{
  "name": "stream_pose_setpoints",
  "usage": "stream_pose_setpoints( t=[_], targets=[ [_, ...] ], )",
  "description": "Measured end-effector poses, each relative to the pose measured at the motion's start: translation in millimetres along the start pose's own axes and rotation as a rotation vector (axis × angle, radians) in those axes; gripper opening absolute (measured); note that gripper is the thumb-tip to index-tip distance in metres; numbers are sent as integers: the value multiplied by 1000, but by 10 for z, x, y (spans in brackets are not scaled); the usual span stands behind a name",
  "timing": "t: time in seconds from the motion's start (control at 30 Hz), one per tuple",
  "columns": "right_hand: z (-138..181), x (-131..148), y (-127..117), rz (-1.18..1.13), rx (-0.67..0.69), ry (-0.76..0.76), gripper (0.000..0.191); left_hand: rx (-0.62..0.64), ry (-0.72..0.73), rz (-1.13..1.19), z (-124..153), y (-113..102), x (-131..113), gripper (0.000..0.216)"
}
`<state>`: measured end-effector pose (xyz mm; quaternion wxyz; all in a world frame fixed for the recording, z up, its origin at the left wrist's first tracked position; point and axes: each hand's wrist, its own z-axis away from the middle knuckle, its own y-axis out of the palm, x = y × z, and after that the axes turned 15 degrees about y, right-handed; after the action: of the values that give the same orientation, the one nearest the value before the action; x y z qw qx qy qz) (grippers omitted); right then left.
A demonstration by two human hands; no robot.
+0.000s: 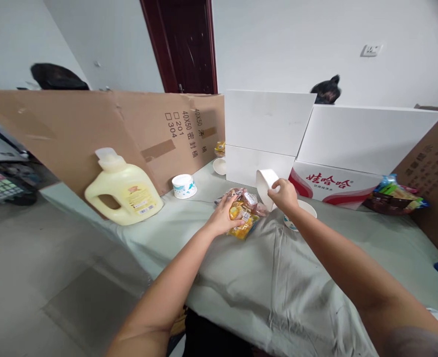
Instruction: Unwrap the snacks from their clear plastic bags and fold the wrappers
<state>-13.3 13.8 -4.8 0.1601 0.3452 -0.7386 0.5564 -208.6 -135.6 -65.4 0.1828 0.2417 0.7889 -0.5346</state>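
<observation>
My left hand [224,217] lies over a small heap of wrapped snacks, its thumb and fingers curved around a yellow snack packet [243,225]. Reddish-brown snack packets [249,200] lie against it on the cloth. A white paper bowl [265,186] is tipped on its side just right of the heap, its opening turned toward the packets. By its rim, my right hand [283,195] pinches that bowl. Beneath my right wrist stands another paper bowl [308,207] with a blue pattern, partly hidden by the arm.
On the green cloth [237,277] stand a yellow detergent jug [125,191] and an upside-down paper bowl [184,187] at left. White boxes [267,124] and cardboard panels [129,134] wall the back. A dark basket of colourful packets [393,201] sits right.
</observation>
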Motion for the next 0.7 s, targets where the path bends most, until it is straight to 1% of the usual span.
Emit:
stream_pose_setpoints(
  t=[0.1,0.17,0.3,0.37,0.5,0.6,0.7],
  targets=[
    [-72,-83,-53,-45,-56,10,8,40,-24,-49,-71,13,-51,103],
    [-107,-127,-55,-73,-62,23,10,87,-55,-106,-144,13,-90,104],
    [-89,-204,20,-119,-57,39,12,221,-139,-241,-306,-21,-173,104],
    [-29,-257,53,-137,-73,27,11,249,-166,-283,-354,-41,-210,105],
    [123,-425,-4,-144,-101,-19,11,228,-184,-312,-351,-42,-260,101],
    [187,-618,-160,-122,-109,-57,10,205,-177,-330,-324,-2,-273,101],
    [185,-856,-358,-67,-108,-97,10,183,-154,-350,-320,52,-267,104]
  ],
)
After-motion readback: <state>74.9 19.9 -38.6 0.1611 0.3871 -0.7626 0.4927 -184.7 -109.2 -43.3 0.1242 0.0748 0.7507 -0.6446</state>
